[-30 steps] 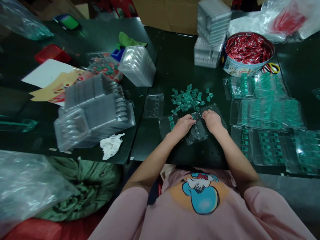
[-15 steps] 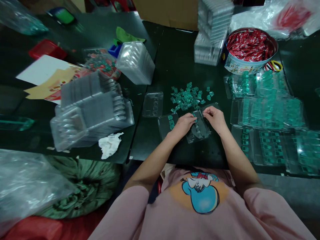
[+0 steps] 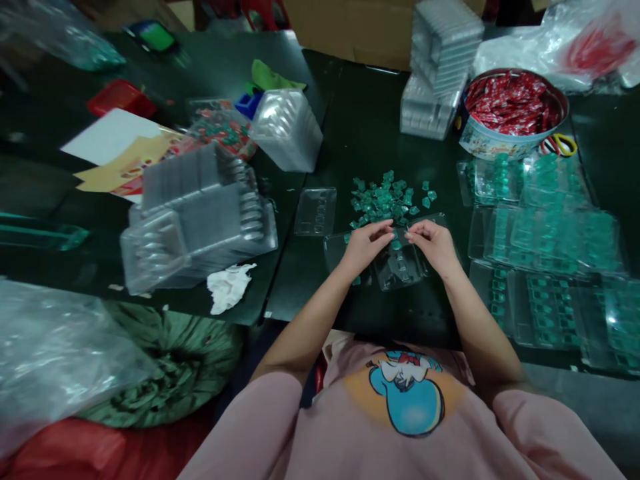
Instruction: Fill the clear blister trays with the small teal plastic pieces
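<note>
My left hand (image 3: 369, 245) is over the upper left of a clear plastic blister tray (image 3: 397, 272), its thumb and fingers bent together near the tray's top edge. Across from it, my right hand (image 3: 434, 245) pinches at the tray's upper right; what is in either pinch is too small to make out. A teal plastic gem (image 3: 397, 245) sits in the tray's row of small pockets. Just beyond my fingers lies a loose pile of teal gems (image 3: 383, 197). Another clear tray (image 3: 333, 250) with teal gems is partly hidden under my left hand.
Trays filled with teal gems (image 3: 550, 233) cover the right side. Behind them stand a round tin (image 3: 505, 143) of red packets and scissors (image 3: 563, 145). Stacked clear trays (image 3: 200, 207) and crumpled tissue (image 3: 230, 288) are on the left. An unfilled clear tray (image 3: 315, 212) lies left of the pile.
My left hand has moved up from the tray's pockets to its top edge, closer to the pile. My right hand stays at the upper right. The whole view has shifted slightly.
</note>
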Tool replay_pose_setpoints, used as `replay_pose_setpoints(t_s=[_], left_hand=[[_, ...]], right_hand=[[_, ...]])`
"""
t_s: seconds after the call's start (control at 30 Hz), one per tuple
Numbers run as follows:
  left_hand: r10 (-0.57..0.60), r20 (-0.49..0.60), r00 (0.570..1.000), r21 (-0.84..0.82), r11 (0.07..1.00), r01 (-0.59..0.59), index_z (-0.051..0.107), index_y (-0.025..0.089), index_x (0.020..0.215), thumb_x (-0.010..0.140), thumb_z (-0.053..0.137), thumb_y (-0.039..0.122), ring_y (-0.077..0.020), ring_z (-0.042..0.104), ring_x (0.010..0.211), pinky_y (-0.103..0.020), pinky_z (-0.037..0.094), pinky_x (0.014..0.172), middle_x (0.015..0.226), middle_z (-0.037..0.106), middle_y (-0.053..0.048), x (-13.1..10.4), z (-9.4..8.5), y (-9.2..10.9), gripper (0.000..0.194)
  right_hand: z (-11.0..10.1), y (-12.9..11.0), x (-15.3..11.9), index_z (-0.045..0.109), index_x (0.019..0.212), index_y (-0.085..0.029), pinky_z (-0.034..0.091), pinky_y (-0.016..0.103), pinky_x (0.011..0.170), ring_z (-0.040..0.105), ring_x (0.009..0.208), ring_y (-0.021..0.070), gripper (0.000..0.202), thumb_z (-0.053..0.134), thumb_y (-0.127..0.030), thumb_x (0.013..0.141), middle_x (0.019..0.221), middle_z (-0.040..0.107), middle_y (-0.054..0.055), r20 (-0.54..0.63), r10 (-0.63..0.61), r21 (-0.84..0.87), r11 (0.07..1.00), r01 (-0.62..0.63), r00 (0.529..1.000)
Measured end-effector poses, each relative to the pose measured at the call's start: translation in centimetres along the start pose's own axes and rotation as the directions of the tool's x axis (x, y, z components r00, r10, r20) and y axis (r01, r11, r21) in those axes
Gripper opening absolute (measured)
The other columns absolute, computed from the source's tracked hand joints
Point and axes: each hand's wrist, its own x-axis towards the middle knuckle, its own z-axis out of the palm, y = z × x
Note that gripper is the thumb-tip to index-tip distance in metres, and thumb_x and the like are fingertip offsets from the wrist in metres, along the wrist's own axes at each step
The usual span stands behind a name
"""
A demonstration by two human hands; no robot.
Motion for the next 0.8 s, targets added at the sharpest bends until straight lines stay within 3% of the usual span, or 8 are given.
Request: replay_pose_setpoints(t_s=[0.07,0.17,0.3,0.43,0.53,0.63,0.73,0.8], left_hand=[[-0.191,-0.009,0.982,-0.289,0.94,0.18,0.073,0.018,0.114,0.085,0.07,0.041,-0.0163,0.068,0.087,-0.032,0.054,0.084,0.104,0.073,-0.01,-0.6,0.5,0.6,0.037],[-0.36,0.049,0.931,-0.554,0.766,0.326,0.076,0.015,0.103,0.08,0.077,0.038,-0.0151,0.069,0.086,-0.033,0.054,0.088,0.098,0.075,-0.009,-1.0,0.9,0.8,0.032],[-0.421,0.019,0.907,-0.674,0.665,0.322,0.077,0.014,0.094,0.076,0.082,0.021,-0.013,0.069,0.084,-0.033,0.056,0.09,0.091,0.076,-0.007,-1.0,-0.9,1.4,0.02],[-0.444,-0.06,0.894,-0.666,0.685,0.296,0.075,0.014,0.092,0.079,0.075,0.01,-0.0109,0.07,0.081,-0.028,0.057,0.087,0.089,0.075,-0.006,-0.6,-4.9,3.4,0.014],[-0.357,-0.156,0.921,-0.546,0.808,0.221,0.071,0.012,0.093,0.08,0.075,0.009,-0.0092,0.069,0.077,-0.023,0.057,0.08,0.088,0.074,-0.005,0.9,-9.5,5.7,0.014],[-0.196,-0.375,0.906,-0.313,0.947,0.076,0.067,0.01,0.099,0.085,0.07,0.012,-0.0053,0.066,0.071,-0.018,0.054,0.073,0.081,0.071,0.0,4.5,-16.5,8.2,0.015],[-0.003,-0.637,0.771,-0.004,1.0,0.002,0.06,0.0,0.112,0.094,0.05,0.008,0.001,0.062,0.073,-0.018,0.044,0.08,0.074,0.064,0.006,9.7,-25.3,9.8,0.021],[0.189,-0.745,0.64,0.281,0.959,0.044,0.057,-0.011,0.109,0.097,0.026,0.008,0.0001,0.061,0.075,-0.024,0.04,0.08,0.068,0.058,0.006,13.1,-30.5,10.1,0.038]], right_hand=[[0.8,-0.8,-0.3,0.068,0.083,-0.021,0.047,0.029,0.07,0.06,0.069,0.0153,0.012,0.064,-0.032,0.085,0.076,0.067,0.001,0.034,-0.123,-0.164,0.978,0.127,0.992],[2.3,-1.6,-0.2,0.07,0.082,-0.02,0.048,0.034,0.077,0.058,0.08,0.02,0.02,0.055,-0.027,0.093,0.083,0.065,0.007,0.092,-0.365,-0.426,0.827,0.368,0.927],[4.7,-2.4,0.5,0.073,0.088,-0.02,0.049,0.038,0.076,0.053,0.085,0.0237,0.026,0.049,-0.024,0.096,0.087,0.062,0.011,0.15,-0.546,-0.603,0.61,0.513,0.825],[7.4,-4.0,1.3,0.07,0.117,-0.023,0.051,0.043,0.086,0.055,0.097,0.026,0.033,0.045,-0.017,0.095,0.106,0.064,0.013,0.22,-0.617,-0.634,0.498,0.592,0.755],[8.6,-5.4,2.2,0.058,0.136,-0.021,0.05,0.049,0.097,0.053,0.118,0.0298,0.043,0.046,-0.017,0.095,0.128,0.058,0.016,0.261,-0.617,-0.593,0.505,0.628,0.743],[7.5,-5.8,3.2,0.056,0.136,-0.024,0.049,0.053,0.102,0.052,0.125,0.0299,0.043,0.048,-0.02,0.094,0.134,0.056,0.015,0.199,-0.594,-0.533,0.602,0.595,0.78],[4.0,-5.0,3.6,0.064,0.126,-0.025,0.051,0.049,0.1,0.059,0.118,0.0268,0.035,0.049,-0.022,0.094,0.125,0.063,0.013,0.081,-0.529,-0.528,0.696,0.486,0.845],[1.0,-4.0,3.2,0.068,0.118,-0.024,0.053,0.045,0.097,0.064,0.11,0.0247,0.029,0.051,-0.025,0.094,0.117,0.067,0.012,-0.002,-0.471,-0.565,0.728,0.388,0.882]])
